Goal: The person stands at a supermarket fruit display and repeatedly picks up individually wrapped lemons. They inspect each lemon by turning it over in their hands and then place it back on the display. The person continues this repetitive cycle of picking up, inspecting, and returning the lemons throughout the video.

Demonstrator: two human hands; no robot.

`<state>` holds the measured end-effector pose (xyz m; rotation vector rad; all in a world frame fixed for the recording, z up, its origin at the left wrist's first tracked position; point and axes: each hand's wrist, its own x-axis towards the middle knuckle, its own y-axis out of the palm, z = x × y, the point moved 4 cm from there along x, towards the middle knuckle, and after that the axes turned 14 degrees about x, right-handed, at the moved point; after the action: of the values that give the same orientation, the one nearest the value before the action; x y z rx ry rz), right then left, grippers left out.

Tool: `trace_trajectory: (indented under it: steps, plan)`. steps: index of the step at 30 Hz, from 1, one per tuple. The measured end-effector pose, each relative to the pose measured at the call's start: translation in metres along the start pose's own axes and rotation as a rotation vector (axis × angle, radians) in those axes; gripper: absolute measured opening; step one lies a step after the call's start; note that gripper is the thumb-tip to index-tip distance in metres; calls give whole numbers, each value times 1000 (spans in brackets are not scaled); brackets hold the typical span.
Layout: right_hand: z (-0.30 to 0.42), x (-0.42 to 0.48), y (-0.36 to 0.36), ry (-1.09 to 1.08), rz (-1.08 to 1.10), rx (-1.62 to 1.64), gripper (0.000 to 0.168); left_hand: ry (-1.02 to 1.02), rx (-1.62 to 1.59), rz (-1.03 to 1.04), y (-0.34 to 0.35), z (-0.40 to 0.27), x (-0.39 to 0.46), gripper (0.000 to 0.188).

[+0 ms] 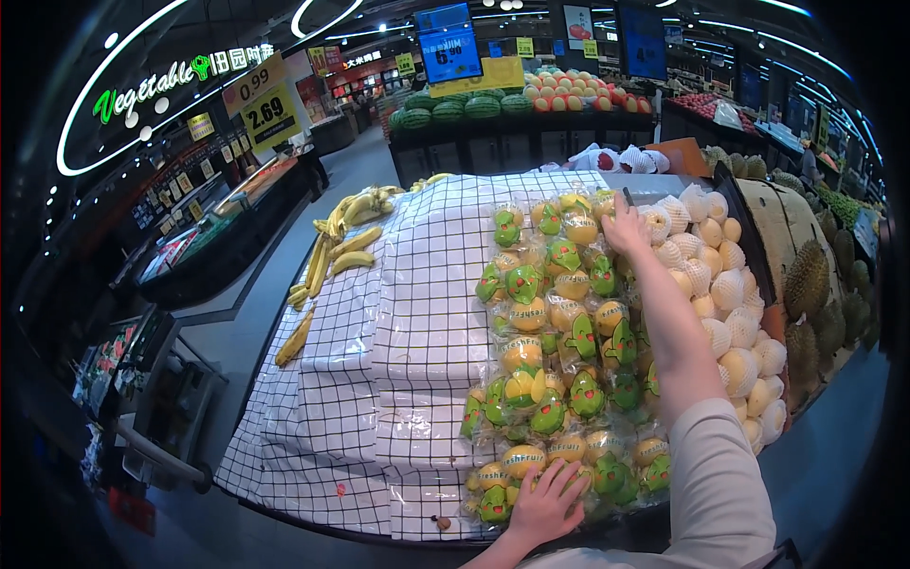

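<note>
Rows of yellow fruit in printed clear plastic bags (526, 313) cover the right part of a display stand spread with a white checked cloth (426, 306). My left hand (546, 506) lies with spread fingers on the bagged fruit at the near edge. My right arm reaches across the stand, and my right hand (625, 229) touches a bagged fruit at the far end of the rows. A small dark upright object stands just behind its fingers. Whether the right fingers grip the bag is not clear.
Pale round fruit in white foam nets (732, 306) is heaped right of my arm, with durians (807, 281) beyond a cardboard sheet. Bananas (355, 242) lie along the stand's left edge. Watermelons (483, 107) fill a counter behind. A wheeled cart (160, 455) stands at the lower left.
</note>
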<state>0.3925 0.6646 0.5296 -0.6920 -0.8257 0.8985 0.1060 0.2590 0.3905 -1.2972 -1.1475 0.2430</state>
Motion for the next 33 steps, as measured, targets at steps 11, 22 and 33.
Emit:
trace_trajectory:
  steps: [11, 22, 33]
  plan:
    - [-12, -31, -44, -303, -318, -7, 58, 23, -22, -45, -2, -1, 0, 43]
    - [-38, -303, -71, -662, -97, 438, 33, 42, 13, 34, 10, 2, -11, 45]
    - [-104, -478, -73, 72, -206, 778, 16, 78, -34, 4, 7, 5, -11, 47]
